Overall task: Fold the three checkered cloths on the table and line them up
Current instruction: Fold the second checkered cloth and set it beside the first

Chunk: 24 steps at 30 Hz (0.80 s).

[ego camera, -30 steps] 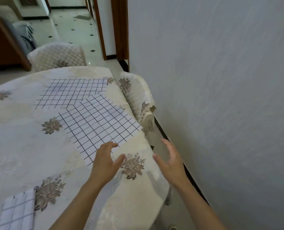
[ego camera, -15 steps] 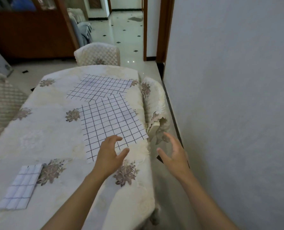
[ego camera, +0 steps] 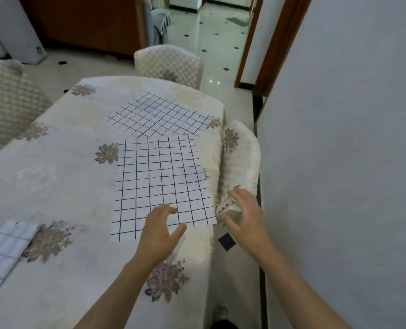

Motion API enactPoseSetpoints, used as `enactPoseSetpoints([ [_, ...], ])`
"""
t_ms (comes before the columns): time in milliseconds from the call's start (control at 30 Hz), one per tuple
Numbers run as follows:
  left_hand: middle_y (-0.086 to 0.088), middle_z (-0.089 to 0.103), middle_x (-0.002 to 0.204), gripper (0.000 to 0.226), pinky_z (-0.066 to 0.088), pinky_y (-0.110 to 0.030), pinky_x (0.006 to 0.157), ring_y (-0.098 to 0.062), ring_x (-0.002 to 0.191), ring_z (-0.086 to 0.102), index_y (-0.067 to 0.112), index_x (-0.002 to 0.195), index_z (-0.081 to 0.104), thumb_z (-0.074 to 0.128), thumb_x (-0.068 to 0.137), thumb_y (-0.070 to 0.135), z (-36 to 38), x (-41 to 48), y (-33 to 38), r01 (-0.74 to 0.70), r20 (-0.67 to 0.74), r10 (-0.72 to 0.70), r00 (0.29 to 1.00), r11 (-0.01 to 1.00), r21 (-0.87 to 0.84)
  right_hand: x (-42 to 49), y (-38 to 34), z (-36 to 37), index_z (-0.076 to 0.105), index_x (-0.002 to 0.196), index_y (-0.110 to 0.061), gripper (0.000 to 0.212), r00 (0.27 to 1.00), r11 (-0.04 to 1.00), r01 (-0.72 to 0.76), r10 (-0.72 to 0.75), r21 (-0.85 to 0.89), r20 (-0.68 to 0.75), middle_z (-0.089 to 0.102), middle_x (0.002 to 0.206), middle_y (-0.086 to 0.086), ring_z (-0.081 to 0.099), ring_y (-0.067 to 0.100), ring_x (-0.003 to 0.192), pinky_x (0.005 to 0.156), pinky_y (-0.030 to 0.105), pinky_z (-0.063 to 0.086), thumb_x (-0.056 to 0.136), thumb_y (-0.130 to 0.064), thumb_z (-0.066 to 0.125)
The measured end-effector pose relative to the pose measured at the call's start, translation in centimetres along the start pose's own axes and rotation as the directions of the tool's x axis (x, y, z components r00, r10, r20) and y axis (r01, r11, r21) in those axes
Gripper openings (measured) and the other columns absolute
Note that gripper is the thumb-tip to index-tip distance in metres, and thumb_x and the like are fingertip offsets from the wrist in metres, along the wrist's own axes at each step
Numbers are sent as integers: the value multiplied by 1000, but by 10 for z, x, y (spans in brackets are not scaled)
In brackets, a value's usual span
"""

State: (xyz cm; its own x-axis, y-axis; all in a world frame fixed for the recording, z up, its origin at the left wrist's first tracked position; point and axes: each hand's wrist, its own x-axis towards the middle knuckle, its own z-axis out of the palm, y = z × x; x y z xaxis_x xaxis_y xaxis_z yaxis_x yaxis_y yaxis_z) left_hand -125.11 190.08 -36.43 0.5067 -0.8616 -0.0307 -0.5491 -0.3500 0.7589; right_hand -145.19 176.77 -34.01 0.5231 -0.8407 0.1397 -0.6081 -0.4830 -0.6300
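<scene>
At about 8 o'clock from the frame's centre, a folded checkered cloth (ego camera: 6,251) lies flat on the table (ego camera: 54,162), at its near left, partly cut off by the left frame edge. The table wears a cream covering with brown flower motifs. Well apart from that cloth, toward the centre, an unfolded checkered cloth (ego camera: 160,184) lies spread flat, its near right corner close to the table's right edge. Beyond it, at about 12 o'clock, a second unfolded checkered cloth (ego camera: 159,115) lies flat and turned at an angle, its near corner tucked just under the far edge of the nearer one.

The left hand (ego camera: 158,233) hovers over the near edge of the nearer spread cloth, fingers parted and loosely curled, holding nothing; the cloth stretches away from it toward 12 o'clock. Whether the fingertips touch the fabric cannot be told.

The right hand (ego camera: 247,217) hangs off the table's right side, at 3 o'clock from the left hand, fingers spread wide and empty. The cloth's near right corner sits at about 9 o'clock from it, near but apart. Just past this hand stands a covered chair (ego camera: 241,160), between table and wall (ego camera: 339,162).
</scene>
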Motion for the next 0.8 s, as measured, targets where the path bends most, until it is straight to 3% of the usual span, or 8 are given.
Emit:
enactPoseSetpoints([
  [200, 9, 49, 130, 46, 33, -25, 98, -12, 123, 44, 24, 127, 53, 68, 87, 41, 33, 37, 3, 184, -68, -180, 981, 981, 58, 64, 58, 25, 52, 135, -27, 62, 966, 974, 213, -198, -77, 166, 43, 148, 3, 29, 23, 143, 115, 49, 27, 77, -43, 69],
  [400, 9, 50, 130, 45, 37, -28, 100, -12, 122, 45, 26, 126, 53, 68, 87, 42, 59, 52, 16, 285, -142, -277, 950, 958, 37, 96, 78, 50, 57, 128, -24, 68, 772, 818, 548, -415, -173, 481, 36, 152, 8, 19, 28, 146, 116, 52, 22, 68, -41, 82],
  [500, 13, 47, 126, 44, 33, -25, 96, -12, 123, 44, 24, 126, 53, 68, 87, 40, 60, 45, 18, 328, -185, -319, 930, 945, 19, 96, 73, 66, 54, 130, -22, 68, 697, 767, 612, -408, -194, 590, 27, 157, 10, 13, 31, 148, 117, 48, 10, 70, -41, 79],
  [600, 7, 49, 134, 45, 30, -25, 100, -14, 128, 42, 23, 127, 54, 68, 87, 40, 56, 33, 12, 365, -212, -356, 910, 931, 2, 92, 71, 78, 56, 128, -16, 68, 666, 682, 659, -335, -316, 666, 31, 155, 16, 16, 35, 147, 115, 48, 4, 68, -36, 81],
  [700, 4, 49, 135, 48, 31, -26, 102, -13, 128, 42, 23, 128, 54, 65, 87, 46, 52, 19, 2, 374, -215, -370, 904, 927, -26, 90, 67, 83, 39, 141, -10, 68, 661, 581, 693, -277, -427, 697, 8, 160, 21, -4, 38, 148, 118, 52, -7, 83, -28, 68],
  [800, 5, 49, 134, 49, 32, -26, 101, -14, 127, 42, 25, 127, 53, 63, 86, 48, 50, 5, -5, 379, -217, -380, 899, 924, -45, 90, 57, 81, 25, 147, -6, 68, 658, 494, 701, -168, -515, 734, -2, 160, 22, -13, 39, 147, 118, 56, -1, 90, -20, 59],
])
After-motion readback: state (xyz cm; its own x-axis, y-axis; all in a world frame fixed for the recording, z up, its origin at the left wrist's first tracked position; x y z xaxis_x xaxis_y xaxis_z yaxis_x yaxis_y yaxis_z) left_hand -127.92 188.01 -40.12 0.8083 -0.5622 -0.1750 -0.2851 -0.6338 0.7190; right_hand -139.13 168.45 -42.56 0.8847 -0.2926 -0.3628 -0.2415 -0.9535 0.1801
